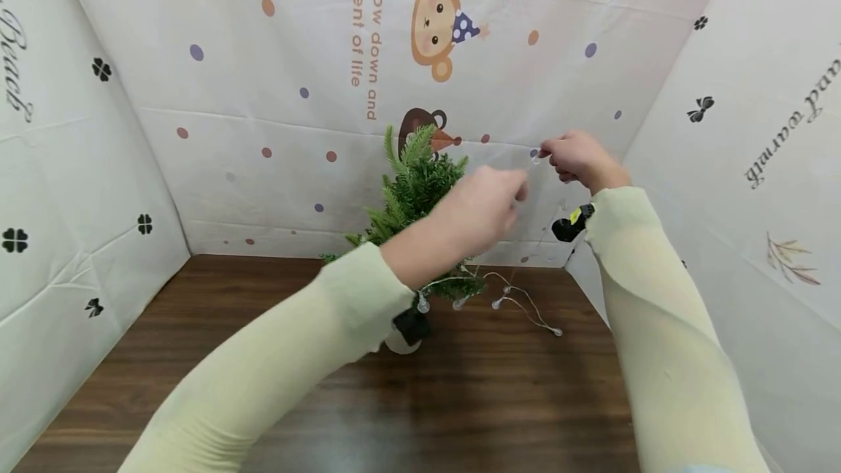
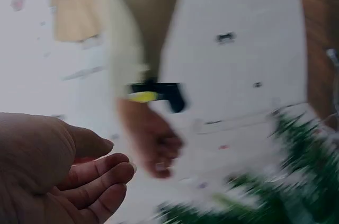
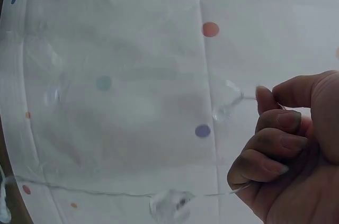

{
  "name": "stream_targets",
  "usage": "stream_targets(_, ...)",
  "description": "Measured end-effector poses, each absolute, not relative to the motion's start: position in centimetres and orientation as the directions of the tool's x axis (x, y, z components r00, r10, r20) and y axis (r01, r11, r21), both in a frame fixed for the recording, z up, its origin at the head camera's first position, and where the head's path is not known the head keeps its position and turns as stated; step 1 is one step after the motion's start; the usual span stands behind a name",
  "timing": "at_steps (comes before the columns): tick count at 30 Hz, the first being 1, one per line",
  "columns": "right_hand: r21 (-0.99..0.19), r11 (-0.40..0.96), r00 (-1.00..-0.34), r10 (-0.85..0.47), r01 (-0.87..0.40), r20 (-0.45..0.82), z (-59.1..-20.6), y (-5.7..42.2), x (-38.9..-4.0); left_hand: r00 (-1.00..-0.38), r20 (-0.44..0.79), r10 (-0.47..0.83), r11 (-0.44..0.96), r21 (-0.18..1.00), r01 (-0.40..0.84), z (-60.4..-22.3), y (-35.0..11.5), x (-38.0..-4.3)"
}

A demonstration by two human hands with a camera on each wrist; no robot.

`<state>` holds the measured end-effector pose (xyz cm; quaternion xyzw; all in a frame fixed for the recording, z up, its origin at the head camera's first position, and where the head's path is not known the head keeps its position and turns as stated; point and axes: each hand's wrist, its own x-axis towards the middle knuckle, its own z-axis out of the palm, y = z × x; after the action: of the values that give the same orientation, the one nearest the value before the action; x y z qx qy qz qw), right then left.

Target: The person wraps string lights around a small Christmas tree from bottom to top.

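Note:
My right hand (image 1: 577,155) is raised to the right of a small artificial Christmas tree (image 1: 420,188). Its thumb and forefinger pinch the thin wire of a string of lights (image 3: 249,97). One clear bulb (image 3: 222,112) sticks out past the fingertips, and another (image 3: 170,205) hangs on the wire below the curled fingers. My left hand (image 1: 482,206) is blurred in the head view, in front of the tree's right side. In the left wrist view, the left fingers (image 2: 103,181) are loosely bent, apart from the thumb, with nothing between them. The hand and sleeve hide part of the tree.
More of the light string, with several bulbs (image 1: 496,304), trails from the lower branches over the brown wooden table (image 1: 315,400). The tree's pale base (image 1: 402,343) shows below the left sleeve. Printed white cloth walls (image 1: 230,79) stand at the back and both sides.

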<state>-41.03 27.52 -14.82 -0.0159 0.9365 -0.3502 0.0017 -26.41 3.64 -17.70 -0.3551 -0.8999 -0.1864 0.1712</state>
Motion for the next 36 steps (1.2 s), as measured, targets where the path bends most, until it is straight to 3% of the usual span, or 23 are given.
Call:
stream_targets(5, -0.632, 0.774, -0.999, -0.034, -0.026, -0.001, -14.5, 25.8, -42.1, -0.673, 0.543, 0.503, 0.627, 0.306, 0.716, -14.3, -0.9, -26.4)
stream_targets(12, -0.657, 0.749, -0.995, -0.102, -0.086, 0.014, -14.2, 23.4, -43.0, -0.751, 0.554, 0.359, 0.628, 0.451, 0.634, -11.9, -6.4, -29.6)
stream_targets(20, -0.589, 0.789, -0.985, -0.138, -0.171, 0.101, -13.8, 20.5, -43.9, -0.814, 0.532, 0.231, 0.615, 0.569, 0.546, -14.0, -10.3, -34.8)
stream_targets(28, -0.568, 0.792, -0.974, -0.200, -0.225, 0.107, -13.1, 17.6, -44.9, -0.817, 0.573, 0.064, 0.477, 0.702, 0.529, -16.5, -11.9, -38.0)
stream_targets(36, -0.548, 0.785, -0.954, -0.281, -0.288, 0.099, -12.3, 15.0, -45.1, -0.854, 0.507, 0.118, 0.567, 0.671, 0.477, -17.5, -12.0, -40.5)
